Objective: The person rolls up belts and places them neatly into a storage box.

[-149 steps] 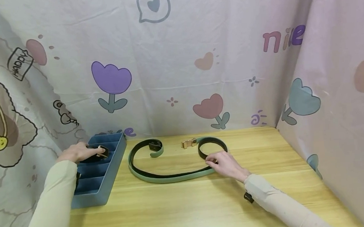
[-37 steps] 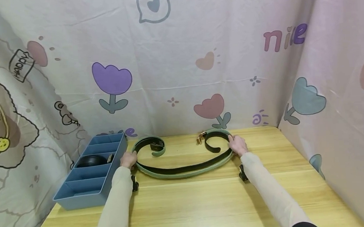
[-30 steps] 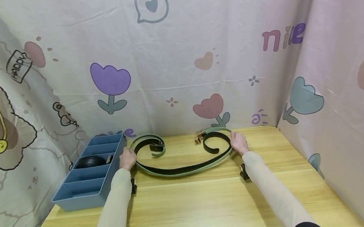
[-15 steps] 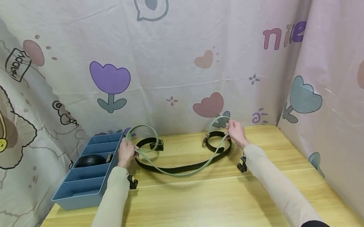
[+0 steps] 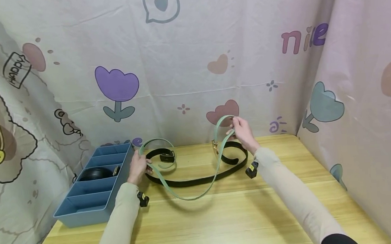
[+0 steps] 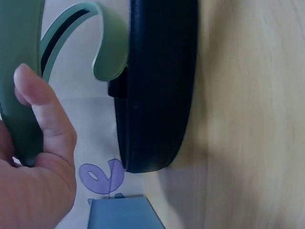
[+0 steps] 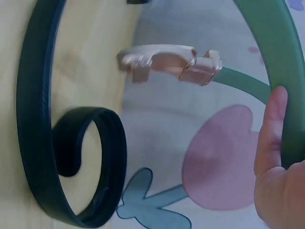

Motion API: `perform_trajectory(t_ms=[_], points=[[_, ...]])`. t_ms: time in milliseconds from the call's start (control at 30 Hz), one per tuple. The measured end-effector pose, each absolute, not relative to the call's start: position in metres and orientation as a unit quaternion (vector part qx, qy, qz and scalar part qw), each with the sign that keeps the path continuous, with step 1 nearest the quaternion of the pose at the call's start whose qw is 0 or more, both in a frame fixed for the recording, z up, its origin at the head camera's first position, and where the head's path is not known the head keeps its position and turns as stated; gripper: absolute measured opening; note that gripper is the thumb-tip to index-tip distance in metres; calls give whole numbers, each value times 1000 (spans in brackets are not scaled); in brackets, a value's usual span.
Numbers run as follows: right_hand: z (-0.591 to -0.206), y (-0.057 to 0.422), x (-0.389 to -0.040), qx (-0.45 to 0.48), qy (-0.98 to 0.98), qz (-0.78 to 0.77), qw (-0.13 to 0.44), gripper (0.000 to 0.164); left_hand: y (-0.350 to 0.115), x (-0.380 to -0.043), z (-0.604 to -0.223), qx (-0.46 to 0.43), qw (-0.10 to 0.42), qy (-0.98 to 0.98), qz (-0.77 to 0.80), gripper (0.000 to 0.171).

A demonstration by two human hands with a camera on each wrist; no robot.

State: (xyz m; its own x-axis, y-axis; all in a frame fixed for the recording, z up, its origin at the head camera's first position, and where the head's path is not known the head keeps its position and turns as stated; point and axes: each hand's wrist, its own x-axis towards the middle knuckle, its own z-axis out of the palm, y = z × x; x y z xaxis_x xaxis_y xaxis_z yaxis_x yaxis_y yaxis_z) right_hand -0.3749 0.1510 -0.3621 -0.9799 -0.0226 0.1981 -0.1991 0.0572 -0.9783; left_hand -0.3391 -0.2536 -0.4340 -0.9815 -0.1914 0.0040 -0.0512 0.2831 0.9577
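My left hand (image 5: 137,168) pinches a light green belt (image 5: 186,199) near its left end. My right hand (image 5: 244,133) grips the same belt toward its other end, higher up. Between the hands the strap sags in a loop above the table. From the right end hangs a gold buckle (image 7: 171,59), while the left end curls freely. Standing on edge on the table behind is a black belt (image 5: 199,181), its right end curled inward and its dark buckle (image 5: 166,157) at the left. In the left wrist view, my thumb lies against the green strap (image 6: 21,47).
A blue divided box (image 5: 84,219) stands on the left of the wooden table (image 5: 215,225), close to my left hand. In one compartment lies a coiled black belt (image 5: 96,173) with a gold-toned buckle. A printed curtain (image 5: 178,63) hangs behind the table.
The green belt has been raised off the table, away from the black one, which stays put. My right hand has moved up and left with it. Earlier, my left hand was at the box.
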Motion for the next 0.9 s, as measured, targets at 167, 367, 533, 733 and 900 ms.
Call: perform_trajectory(t_ms=[167, 367, 533, 733, 900], points=[[-353, 176, -371, 44, -711, 699, 65, 45, -256, -332, -430, 59, 25, -784, -618, 37], [-348, 220, -370, 7, -746, 662, 75, 50, -252, -314, -421, 23, -29, -793, -609, 34], [-354, 259, -369, -37, -769, 632, 90, 52, -239, -301, -414, -5, -83, -802, -591, 33], [-375, 296, -364, -87, -780, 616, 69, 55, -221, -289, -417, -23, -128, -797, -590, 29], [-394, 314, -360, -105, -764, 635, 53, 54, -209, -285, -423, -21, -142, -790, -596, 28]])
